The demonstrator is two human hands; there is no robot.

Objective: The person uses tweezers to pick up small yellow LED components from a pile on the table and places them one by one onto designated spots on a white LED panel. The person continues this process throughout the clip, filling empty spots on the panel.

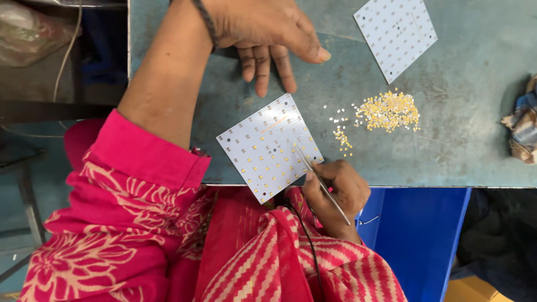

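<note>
White and square, the circuit board [270, 148] lies tilted at the near edge of the grey-green worktable [475, 162], one corner jutting just past the rim toward the person's lap. That puts its grid of pads right under the working hand. Many pads in the near half already carry small yellow chips, while the far rows look mostly bare.

The right hand [335, 193] has its fingers closed around a thin pair of metal tweezers [320, 176], held like a pen, with the tip resting on the board's right edge near the filled rows. Whether a chip sits in the tip is too small to tell.

The left hand [268, 31] rests on the table beyond the board, not touching it, holding nothing; its fingers are loosely curled down and its thumb is extended, seemingly to brace the arm.

A loose heap of yellow chips [389, 111] lies to the right of the board, with a few strays [342, 140] scattered between heap and board, within short reach of the tweezers. A second white board [396, 32] lies well apart at the far side, and a checked cloth [523, 126] sits at the table's right end.
</note>
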